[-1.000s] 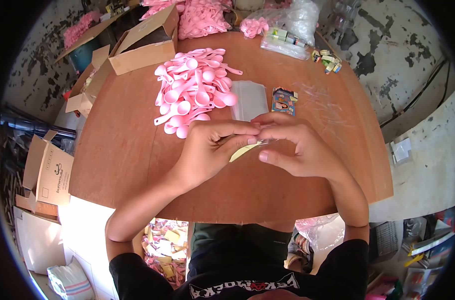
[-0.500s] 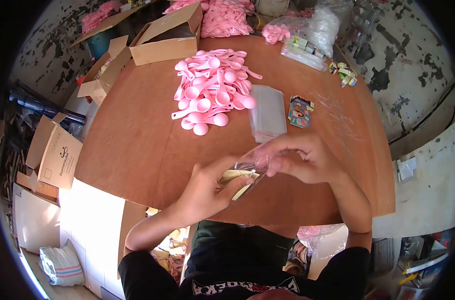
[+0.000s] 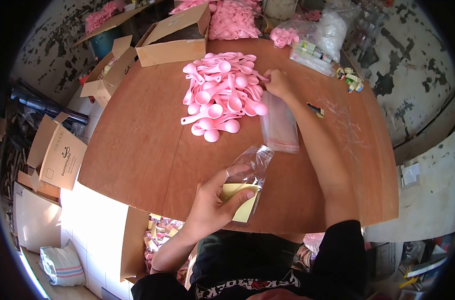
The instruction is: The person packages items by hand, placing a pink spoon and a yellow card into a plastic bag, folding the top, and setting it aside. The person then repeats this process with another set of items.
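Near the front edge of the table, my left hand (image 3: 211, 207) is closed on a clear plastic bag (image 3: 255, 162) with a pale yellow card (image 3: 244, 214) in its lower part. The bag's mouth points away from me. My right hand (image 3: 278, 84) is stretched out to the far right side of a heap of pink measuring spoons (image 3: 220, 95). Its fingers pinch the handle end of one pink spoon (image 3: 261, 77) there. Under my right wrist lies a stack of flat clear bags (image 3: 281, 132). My forearm mostly hides a small printed card stack (image 3: 315, 109).
An open cardboard box (image 3: 172, 52) stands at the table's back left, beside a big bag of pink spoons (image 3: 235, 22). Packets (image 3: 310, 57) and small rolls (image 3: 351, 79) lie at the back right. Below the front edge, a carton holds several packed items (image 3: 160, 237).
My right hand has left the bag's mouth and reached forward to the spoon heap. The left hand still holds the bag, lowered slightly and now upright with the card showing.
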`<control>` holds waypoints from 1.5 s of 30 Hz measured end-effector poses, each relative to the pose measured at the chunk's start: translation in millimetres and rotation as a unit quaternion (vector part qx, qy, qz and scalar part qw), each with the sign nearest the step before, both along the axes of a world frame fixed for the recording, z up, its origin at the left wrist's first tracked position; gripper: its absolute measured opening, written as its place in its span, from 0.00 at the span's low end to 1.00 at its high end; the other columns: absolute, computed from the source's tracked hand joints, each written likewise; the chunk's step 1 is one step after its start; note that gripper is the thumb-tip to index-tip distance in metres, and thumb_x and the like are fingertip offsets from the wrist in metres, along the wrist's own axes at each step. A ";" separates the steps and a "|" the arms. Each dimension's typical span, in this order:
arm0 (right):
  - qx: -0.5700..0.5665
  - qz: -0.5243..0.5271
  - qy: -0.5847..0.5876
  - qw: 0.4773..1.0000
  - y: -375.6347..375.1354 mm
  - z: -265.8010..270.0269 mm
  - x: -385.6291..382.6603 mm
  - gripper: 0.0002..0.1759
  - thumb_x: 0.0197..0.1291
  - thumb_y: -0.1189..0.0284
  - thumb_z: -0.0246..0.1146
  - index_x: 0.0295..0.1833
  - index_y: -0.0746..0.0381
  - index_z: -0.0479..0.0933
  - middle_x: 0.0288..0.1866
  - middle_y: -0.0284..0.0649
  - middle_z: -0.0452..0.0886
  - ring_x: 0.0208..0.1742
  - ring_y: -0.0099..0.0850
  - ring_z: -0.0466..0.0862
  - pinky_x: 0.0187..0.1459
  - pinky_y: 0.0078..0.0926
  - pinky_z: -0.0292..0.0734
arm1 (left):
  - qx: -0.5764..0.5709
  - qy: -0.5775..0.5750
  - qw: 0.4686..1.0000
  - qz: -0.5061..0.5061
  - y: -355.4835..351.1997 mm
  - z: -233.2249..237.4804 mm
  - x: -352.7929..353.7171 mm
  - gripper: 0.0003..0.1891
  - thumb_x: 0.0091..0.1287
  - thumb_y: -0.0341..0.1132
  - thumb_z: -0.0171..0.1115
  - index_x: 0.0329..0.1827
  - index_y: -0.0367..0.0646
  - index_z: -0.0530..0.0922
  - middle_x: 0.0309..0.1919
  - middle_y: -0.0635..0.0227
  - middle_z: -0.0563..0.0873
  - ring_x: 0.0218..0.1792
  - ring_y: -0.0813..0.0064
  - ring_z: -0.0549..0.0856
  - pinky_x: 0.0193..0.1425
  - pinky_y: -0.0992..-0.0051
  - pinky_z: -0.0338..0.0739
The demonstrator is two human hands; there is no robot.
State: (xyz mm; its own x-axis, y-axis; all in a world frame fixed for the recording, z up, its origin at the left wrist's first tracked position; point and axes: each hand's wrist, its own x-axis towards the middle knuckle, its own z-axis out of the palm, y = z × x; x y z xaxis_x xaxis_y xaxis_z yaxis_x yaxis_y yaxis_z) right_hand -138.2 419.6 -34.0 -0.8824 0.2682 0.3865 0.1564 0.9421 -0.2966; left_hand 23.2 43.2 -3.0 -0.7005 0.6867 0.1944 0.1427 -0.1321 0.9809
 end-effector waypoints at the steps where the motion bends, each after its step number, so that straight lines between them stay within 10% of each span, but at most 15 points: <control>1: -0.022 -0.008 -0.014 1.000 1.6 -1.8 -2.6 0.14 0.54 0.69 0.68 0.46 0.64 0.82 0.39 0.49 0.86 0.42 0.46 0.86 0.47 0.41 0.79 | 0.008 -0.005 1.000 0.003 0.9 -2.8 -0.9 0.22 0.63 0.28 0.70 0.59 0.32 0.75 0.41 0.59 0.89 0.43 0.78 0.87 0.47 0.77 0.80; 11: 0.146 0.022 0.038 0.988 4.0 15.2 29.1 0.07 0.55 0.79 0.59 0.40 0.67 0.79 0.38 0.56 0.81 0.45 0.52 0.83 0.46 0.46 0.77 | -0.008 0.026 0.999 -0.016 7.4 0.9 -3.5 0.22 0.64 0.27 0.69 0.60 0.32 0.75 0.41 0.59 0.89 0.43 0.79 0.87 0.45 0.78 0.80; 19: -0.318 0.136 0.231 0.909 -75.6 99.1 150.6 0.11 0.69 0.76 0.59 0.53 0.68 0.79 0.43 0.39 0.85 0.36 0.21 0.84 0.39 0.18 0.78 | 0.021 -0.027 0.999 -0.015 5.8 -8.5 -10.6 0.22 0.64 0.27 0.69 0.61 0.36 0.74 0.38 0.63 0.87 0.37 0.86 0.83 0.39 0.81 0.78; 45: -0.270 0.275 0.115 0.916 -141.7 138.8 250.8 0.11 0.62 0.82 0.63 0.50 0.69 0.79 0.39 0.40 0.86 0.41 0.24 0.87 0.40 0.19 0.81 | 0.002 0.098 0.994 -0.044 15.2 7.1 11.4 0.23 0.66 0.27 0.66 0.63 0.34 0.72 0.44 0.59 0.87 0.49 0.71 0.86 0.54 0.72 0.78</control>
State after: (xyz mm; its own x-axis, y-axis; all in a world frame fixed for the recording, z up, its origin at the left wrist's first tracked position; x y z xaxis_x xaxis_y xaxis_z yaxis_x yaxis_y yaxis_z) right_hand 112.6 277.8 104.8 -0.8536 0.0142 0.5208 -0.4222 0.5668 -0.7075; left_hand 34.6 58.5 4.1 -0.5859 0.7426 0.3243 0.3194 -0.1562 0.9347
